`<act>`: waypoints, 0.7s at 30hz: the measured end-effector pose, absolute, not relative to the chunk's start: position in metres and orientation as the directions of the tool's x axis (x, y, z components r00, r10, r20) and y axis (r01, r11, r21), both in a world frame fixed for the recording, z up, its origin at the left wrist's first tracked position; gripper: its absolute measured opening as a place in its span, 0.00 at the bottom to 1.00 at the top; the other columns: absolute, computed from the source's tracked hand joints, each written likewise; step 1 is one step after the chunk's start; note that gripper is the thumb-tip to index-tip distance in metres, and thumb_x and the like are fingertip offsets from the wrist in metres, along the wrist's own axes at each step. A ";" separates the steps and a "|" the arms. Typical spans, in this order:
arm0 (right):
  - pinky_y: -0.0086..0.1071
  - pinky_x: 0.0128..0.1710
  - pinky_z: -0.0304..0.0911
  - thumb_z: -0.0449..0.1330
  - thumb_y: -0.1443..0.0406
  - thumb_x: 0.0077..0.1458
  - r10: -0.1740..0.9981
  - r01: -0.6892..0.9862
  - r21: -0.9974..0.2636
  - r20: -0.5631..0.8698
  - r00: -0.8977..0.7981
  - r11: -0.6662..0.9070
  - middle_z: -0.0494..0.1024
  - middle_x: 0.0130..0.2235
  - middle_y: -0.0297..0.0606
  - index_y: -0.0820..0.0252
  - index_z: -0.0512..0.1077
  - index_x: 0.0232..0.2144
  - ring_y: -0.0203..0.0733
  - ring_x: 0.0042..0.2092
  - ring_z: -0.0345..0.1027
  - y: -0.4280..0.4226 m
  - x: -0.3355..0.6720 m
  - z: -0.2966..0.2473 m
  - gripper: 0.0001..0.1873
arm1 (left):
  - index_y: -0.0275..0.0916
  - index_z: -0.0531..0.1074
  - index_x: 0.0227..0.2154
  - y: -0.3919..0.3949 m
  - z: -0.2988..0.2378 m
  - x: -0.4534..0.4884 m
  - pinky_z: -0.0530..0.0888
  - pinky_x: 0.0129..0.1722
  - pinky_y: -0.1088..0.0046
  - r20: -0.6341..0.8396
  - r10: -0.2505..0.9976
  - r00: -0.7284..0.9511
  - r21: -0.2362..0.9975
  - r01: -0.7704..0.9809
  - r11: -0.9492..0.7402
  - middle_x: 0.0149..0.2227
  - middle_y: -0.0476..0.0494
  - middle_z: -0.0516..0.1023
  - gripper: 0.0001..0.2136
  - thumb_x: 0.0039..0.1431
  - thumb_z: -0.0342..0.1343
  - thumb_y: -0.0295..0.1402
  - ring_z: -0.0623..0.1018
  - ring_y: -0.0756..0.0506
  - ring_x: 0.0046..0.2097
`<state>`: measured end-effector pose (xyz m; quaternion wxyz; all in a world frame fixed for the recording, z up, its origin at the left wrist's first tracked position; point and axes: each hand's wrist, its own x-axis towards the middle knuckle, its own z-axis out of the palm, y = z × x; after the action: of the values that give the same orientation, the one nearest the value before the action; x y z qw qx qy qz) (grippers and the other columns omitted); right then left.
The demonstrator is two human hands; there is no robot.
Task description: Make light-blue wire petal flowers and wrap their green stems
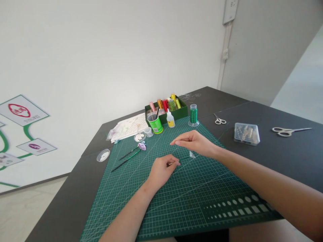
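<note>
My left hand is closed in a pinch around a thin green stem, above the green cutting mat. At the stem's far end is a small pale, whitish petal-like piece. Higher up and to the right, my right hand has its thumb and fingertips pressed together; whatever they pinch is too fine to make out. A purple flower on a green stem lies left of my hands, beside a dark thin stick.
Behind stand a glue bottle, a green can, a green thread spool and a box of coloured spools. White petals lie in a dish. Rightward are small scissors, a clear case and larger scissors.
</note>
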<state>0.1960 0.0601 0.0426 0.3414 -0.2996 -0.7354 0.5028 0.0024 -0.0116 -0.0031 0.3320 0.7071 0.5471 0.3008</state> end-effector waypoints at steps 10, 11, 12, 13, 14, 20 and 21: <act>0.37 0.41 0.67 0.60 0.52 0.57 0.826 0.233 -0.926 0.125 -0.550 0.296 0.82 0.33 0.40 0.63 0.83 0.43 0.44 0.37 0.73 0.087 0.193 0.010 0.23 | 0.43 0.81 0.36 -0.019 0.001 0.007 0.68 0.30 0.73 0.128 0.936 0.327 0.766 0.567 -0.303 0.33 0.47 0.85 0.08 0.64 0.56 0.36 0.78 0.47 0.29; 0.38 0.45 0.67 0.60 0.51 0.56 0.819 0.234 -0.926 0.119 -0.561 0.295 0.83 0.37 0.42 0.62 0.83 0.42 0.47 0.41 0.74 0.091 0.194 0.005 0.23 | 0.42 0.81 0.37 -0.019 0.002 0.007 0.68 0.30 0.73 0.139 0.940 0.311 0.774 0.558 -0.299 0.32 0.47 0.84 0.09 0.64 0.56 0.37 0.78 0.47 0.28; 0.40 0.48 0.67 0.61 0.50 0.55 0.810 0.237 -0.926 0.110 -0.576 0.294 0.84 0.40 0.42 0.61 0.83 0.41 0.49 0.44 0.75 0.095 0.194 0.000 0.23 | 0.42 0.81 0.37 -0.019 0.002 0.006 0.68 0.30 0.73 0.156 0.945 0.288 0.780 0.551 -0.296 0.31 0.47 0.84 0.09 0.64 0.56 0.37 0.77 0.47 0.28; 0.41 0.50 0.66 0.61 0.49 0.54 0.800 0.240 -0.926 0.099 -0.592 0.293 0.84 0.43 0.42 0.61 0.83 0.41 0.51 0.47 0.75 0.099 0.195 -0.005 0.23 | 0.41 0.81 0.37 -0.018 0.002 0.005 0.68 0.29 0.74 0.176 0.949 0.261 0.783 0.547 -0.295 0.31 0.47 0.84 0.09 0.63 0.57 0.37 0.77 0.48 0.28; 0.42 0.52 0.65 0.61 0.48 0.54 0.788 0.243 -0.925 0.089 -0.609 0.292 0.84 0.44 0.42 0.60 0.83 0.40 0.52 0.49 0.74 0.103 0.196 -0.009 0.24 | 0.41 0.81 0.36 -0.018 0.002 0.004 0.68 0.29 0.74 0.197 0.952 0.233 0.783 0.547 -0.296 0.31 0.47 0.84 0.09 0.63 0.57 0.37 0.77 0.48 0.27; 0.43 0.52 0.65 0.61 0.45 0.54 0.732 0.262 -0.905 0.076 -0.677 0.336 0.84 0.44 0.44 0.61 0.83 0.40 0.54 0.48 0.75 0.114 0.198 -0.025 0.27 | 0.40 0.81 0.34 -0.016 0.004 0.001 0.66 0.28 0.75 0.307 0.949 0.078 0.753 0.590 -0.292 0.30 0.49 0.83 0.07 0.62 0.59 0.35 0.72 0.50 0.25; 0.43 0.51 0.65 0.61 0.45 0.54 0.726 0.264 -0.904 0.069 -0.684 0.335 0.84 0.44 0.43 0.61 0.83 0.40 0.53 0.48 0.75 0.115 0.198 -0.026 0.27 | 0.41 0.81 0.34 -0.015 0.004 0.001 0.66 0.28 0.75 0.317 0.947 0.060 0.751 0.594 -0.289 0.31 0.49 0.83 0.07 0.62 0.59 0.35 0.72 0.50 0.26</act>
<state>0.1980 0.1147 -0.0258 0.2396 -0.3170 -0.7811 0.4816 0.0008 -0.0153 0.0037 0.2188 0.6945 0.5546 0.4028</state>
